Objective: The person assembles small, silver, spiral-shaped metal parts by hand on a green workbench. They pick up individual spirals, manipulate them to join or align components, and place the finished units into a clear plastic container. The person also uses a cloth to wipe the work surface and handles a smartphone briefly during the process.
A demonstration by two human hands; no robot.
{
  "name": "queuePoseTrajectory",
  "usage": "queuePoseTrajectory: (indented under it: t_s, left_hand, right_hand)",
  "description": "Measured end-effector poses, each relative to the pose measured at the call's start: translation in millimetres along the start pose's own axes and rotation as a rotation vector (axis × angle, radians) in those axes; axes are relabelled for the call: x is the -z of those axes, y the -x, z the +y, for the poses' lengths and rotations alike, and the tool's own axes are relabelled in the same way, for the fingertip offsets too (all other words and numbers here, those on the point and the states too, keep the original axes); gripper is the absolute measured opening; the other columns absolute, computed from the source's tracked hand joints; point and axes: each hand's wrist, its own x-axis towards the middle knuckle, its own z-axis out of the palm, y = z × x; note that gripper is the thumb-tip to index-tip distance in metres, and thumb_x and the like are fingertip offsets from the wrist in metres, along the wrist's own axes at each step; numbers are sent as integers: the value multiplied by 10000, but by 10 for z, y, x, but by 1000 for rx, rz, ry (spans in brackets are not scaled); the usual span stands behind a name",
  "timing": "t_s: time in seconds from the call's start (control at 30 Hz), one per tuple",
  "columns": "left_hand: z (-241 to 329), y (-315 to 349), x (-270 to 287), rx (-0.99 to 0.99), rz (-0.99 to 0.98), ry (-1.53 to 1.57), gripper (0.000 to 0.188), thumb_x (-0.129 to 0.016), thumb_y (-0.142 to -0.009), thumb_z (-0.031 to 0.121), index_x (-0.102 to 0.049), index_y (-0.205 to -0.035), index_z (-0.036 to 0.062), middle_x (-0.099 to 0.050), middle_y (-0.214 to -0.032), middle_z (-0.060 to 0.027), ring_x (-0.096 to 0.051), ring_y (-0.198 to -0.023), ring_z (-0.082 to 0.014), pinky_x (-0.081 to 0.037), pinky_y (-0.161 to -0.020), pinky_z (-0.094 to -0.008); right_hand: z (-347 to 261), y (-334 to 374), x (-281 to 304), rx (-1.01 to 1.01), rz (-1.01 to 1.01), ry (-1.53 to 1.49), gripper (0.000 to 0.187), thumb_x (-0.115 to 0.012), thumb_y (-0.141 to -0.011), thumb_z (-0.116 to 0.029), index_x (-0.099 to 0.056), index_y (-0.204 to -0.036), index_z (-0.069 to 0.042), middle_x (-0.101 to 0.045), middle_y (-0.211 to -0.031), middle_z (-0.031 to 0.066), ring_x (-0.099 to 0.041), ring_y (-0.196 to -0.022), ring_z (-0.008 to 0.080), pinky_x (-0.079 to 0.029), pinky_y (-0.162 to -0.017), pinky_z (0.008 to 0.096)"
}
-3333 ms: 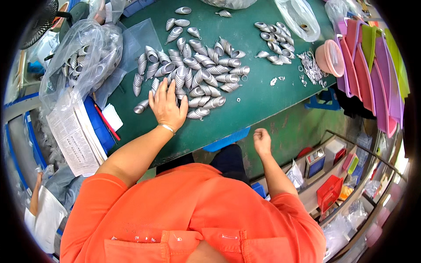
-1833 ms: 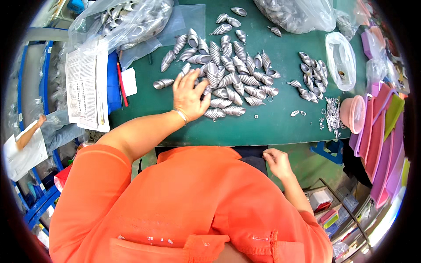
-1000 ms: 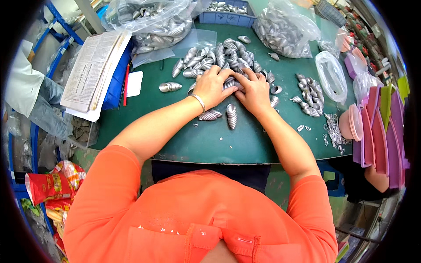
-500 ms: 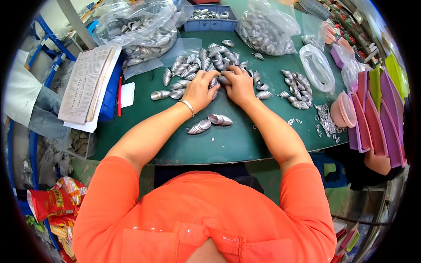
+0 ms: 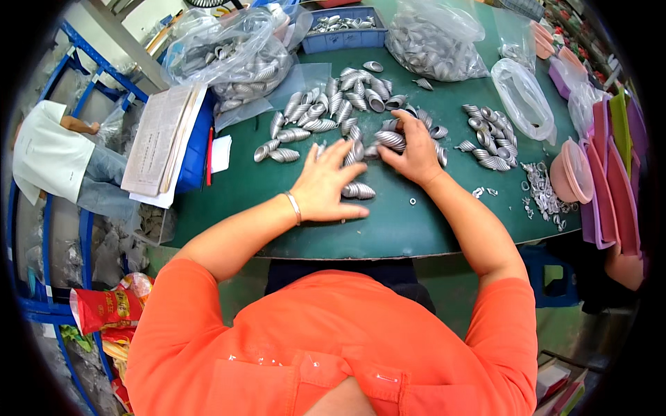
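Note:
Silver, spirally ridged metal pieces (image 5: 338, 102), hollow and tapered, lie in a loose heap on the green table. My left hand (image 5: 325, 182) is spread wide, palm down, low over the near side of the heap; its fingers hold nothing. Beneath it a ridged piece (image 5: 359, 190) shows in part, the rest hidden. My right hand (image 5: 416, 149) curls at the heap's right side, thumb and forefinger around a ridged metal piece (image 5: 390, 141). Its other fingertips are hidden among the pieces. A smaller group of like pieces (image 5: 491, 139) lies farther right.
Plastic bags of metal pieces (image 5: 253, 69) (image 5: 437, 48) and a blue bin (image 5: 343, 41) stand at the back. Stacked papers (image 5: 161, 139) lie left. Small silver rings (image 5: 544, 191), a pink cup (image 5: 572, 172) and upright coloured trays (image 5: 610, 180) are right. Another person (image 5: 59, 156) is beyond at left.
My left hand has opened and come back toward me, now covering the two pieces that lay near the front. My right hand has shifted slightly right and nearer. Another person's arm has come into view at left.

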Motion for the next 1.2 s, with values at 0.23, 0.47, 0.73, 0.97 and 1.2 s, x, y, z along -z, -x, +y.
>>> queuePoseTrajectory:
  t_s: [0.23,0.47,0.73,0.97,1.2]
  left_hand:
    - [-292,-364,-87,138,-9,-41,352,-675,-801,312,-594,-1124,198,-356,-1446,-142,-283,-1340,-416,-242,-1075,-535]
    - [-425,-410,-160,230,86,-72,321,-613,-850,315,-602,-1129,158,-374,-1443,-156,-309,-1326,-411,-251,-1080,-486]
    - [-428,-289,-157,275,229,82,390,-611,-862,316,-579,-1195,115,-410,-1411,-175,-345,-1315,-386,-277,-1074,-454]
    - [-388,515,194,305,670,204,257,-676,-790,68,-634,-1040,27,-599,-1126,-108,-605,-950,-203,-487,-767,-282]
    - [-705,1194,450,687,589,352,330,-673,-785,66,-595,-1102,22,-584,-994,-82,-527,-630,-113,-461,-631,-254]
  right_hand:
    - [55,40,-67,-130,74,-294,640,-772,-721,-225,-461,-1229,10,-569,-878,110,-544,-860,266,-450,-794,377]
    - [58,-1,-79,52,108,-187,599,-773,-663,-211,-529,-1173,-14,-531,-900,133,-530,-883,306,-437,-823,391]
    - [-98,-116,-126,18,-50,-25,273,-695,-749,-345,-661,-902,-121,-633,-891,30,-592,-897,244,-390,-864,392]
    - [-339,-413,102,-108,118,-187,149,-602,-881,-126,-641,-953,-2,-641,-811,120,-613,-707,281,-482,-682,340]
    - [-288,-139,42,321,-29,226,240,-587,-870,-51,-607,-1108,-24,-600,-1134,155,-568,-1037,344,-439,-911,419]
